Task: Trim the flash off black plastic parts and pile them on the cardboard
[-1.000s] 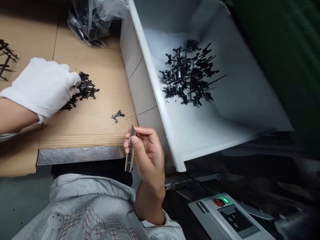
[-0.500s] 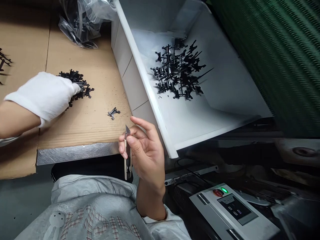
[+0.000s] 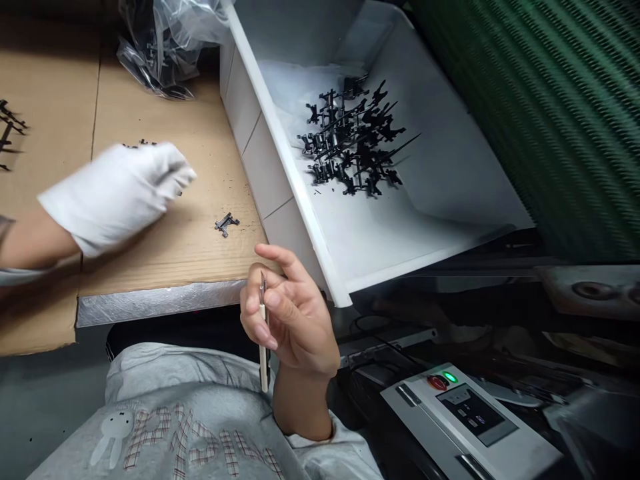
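My left hand (image 3: 117, 193), in a white glove, hovers over the cardboard-covered bench (image 3: 200, 147) and hides most of a small heap of black plastic parts (image 3: 143, 143). Its fingers are curled and blurred by motion. My bare right hand (image 3: 290, 313) is near my lap and grips a thin utility knife (image 3: 263, 333) upright, blade tip up. A single black plastic part (image 3: 227, 224) lies on the cardboard between the hands. A white bin (image 3: 450, 200) to the right holds a tangle of black plastic sprues (image 3: 350, 143).
A clear plastic bag (image 3: 160, 47) with black parts lies at the back of the bench. More black sprues (image 3: 7, 133) lie at the far left. A control panel (image 3: 465, 413) with a red button and green light sits lower right. A green ribbed wall (image 3: 540, 100) stands right.
My gloved left hand moved right across the heap of black parts, covering it. My right hand sank lower toward my lap and turned the knife more upright.
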`<state>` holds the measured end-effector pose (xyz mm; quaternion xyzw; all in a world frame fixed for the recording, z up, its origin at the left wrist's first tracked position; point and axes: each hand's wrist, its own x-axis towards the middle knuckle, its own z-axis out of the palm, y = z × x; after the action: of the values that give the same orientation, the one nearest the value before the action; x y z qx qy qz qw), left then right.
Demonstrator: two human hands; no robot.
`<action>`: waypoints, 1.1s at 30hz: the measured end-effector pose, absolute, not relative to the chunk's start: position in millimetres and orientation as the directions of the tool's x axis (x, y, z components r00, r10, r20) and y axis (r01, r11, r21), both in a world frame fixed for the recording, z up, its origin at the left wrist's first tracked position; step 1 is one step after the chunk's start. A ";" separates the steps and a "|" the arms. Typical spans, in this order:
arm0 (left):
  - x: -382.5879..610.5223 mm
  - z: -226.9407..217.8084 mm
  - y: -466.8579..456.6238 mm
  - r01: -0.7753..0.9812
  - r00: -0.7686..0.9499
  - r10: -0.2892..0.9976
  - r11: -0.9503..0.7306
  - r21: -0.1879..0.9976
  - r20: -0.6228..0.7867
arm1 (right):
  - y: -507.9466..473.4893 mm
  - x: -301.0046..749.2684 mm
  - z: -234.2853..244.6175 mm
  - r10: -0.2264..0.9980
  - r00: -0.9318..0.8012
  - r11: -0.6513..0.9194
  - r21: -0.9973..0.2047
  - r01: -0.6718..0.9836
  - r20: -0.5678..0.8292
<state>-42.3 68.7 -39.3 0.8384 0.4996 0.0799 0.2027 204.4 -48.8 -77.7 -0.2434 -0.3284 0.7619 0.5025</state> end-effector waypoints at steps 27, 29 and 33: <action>-1.4 -74.8 45.5 0.863 0.500 0.839 -0.503 0.042 -0.217 | -59.8 206.6 -103.5 0.999 -0.046 0.014 -0.996 0.092 0.009; -3.0 -80.3 47.2 0.858 0.510 0.828 -0.507 0.079 -0.232 | -58.9 206.8 -103.7 0.998 -0.048 0.048 -0.991 0.124 0.042; -7.3 -78.7 48.3 0.812 0.551 0.800 -0.447 0.376 -0.237 | -59.4 208.4 -100.3 0.995 -0.062 0.090 -0.985 0.150 0.082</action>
<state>-7.3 48.3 -78.7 0.8505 0.4738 -0.0125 0.2281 208.4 -59.4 -100.3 -0.5006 -0.5717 0.4519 0.4672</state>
